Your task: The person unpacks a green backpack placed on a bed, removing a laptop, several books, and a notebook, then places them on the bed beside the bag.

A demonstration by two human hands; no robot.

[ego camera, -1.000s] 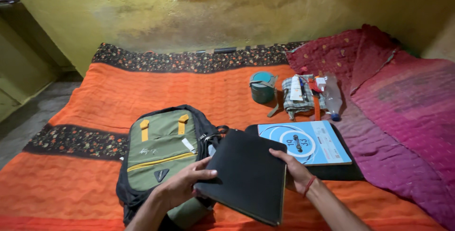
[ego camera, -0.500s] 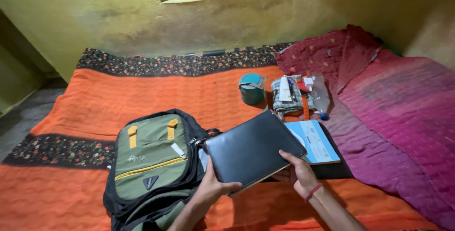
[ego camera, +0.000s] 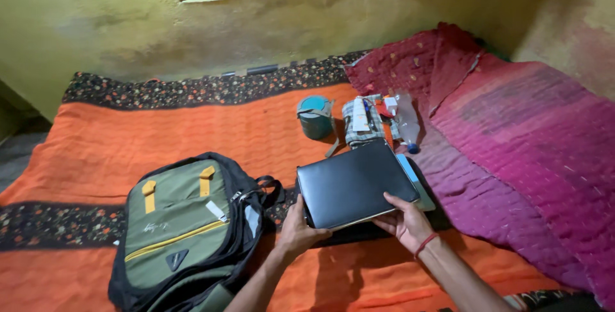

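Olive-green canvas with yellow tabs and a yellow zip marks the backpack [ego camera: 186, 229], which lies flat on the orange quilt [ego camera: 160, 139] at the left, its dark edging slumped and soft. Just right of it the left hand [ego camera: 300, 227] grips the near-left corner of a flat black case [ego camera: 354, 184] — fingers tucked under the edge, thumb on top, so the hand is closed on it rather than spread. The case sits slightly raised and tilted over a light blue book [ego camera: 415, 182], of which only a strip shows along its right side. At the near-right corner the right hand [ego camera: 403, 220], a red thread at the wrist, cups the case from below with the thumb pressed on the top face.

The case looks stiff and smooth — it holds its plane with no sag between the two hands, which suggests a rigid board or device inside and a moderate weight. Its matte skin seems likely to slide on bare fingers, so a pinch at two corners or along the long edges would suit it better than a flat palm.

Beyond it stand a teal round tin [ego camera: 316, 116] and a checked cloth bundle [ego camera: 364, 123] with small items, then a clear plastic bottle [ego camera: 407, 123] against the magenta blanket [ego camera: 512, 139].
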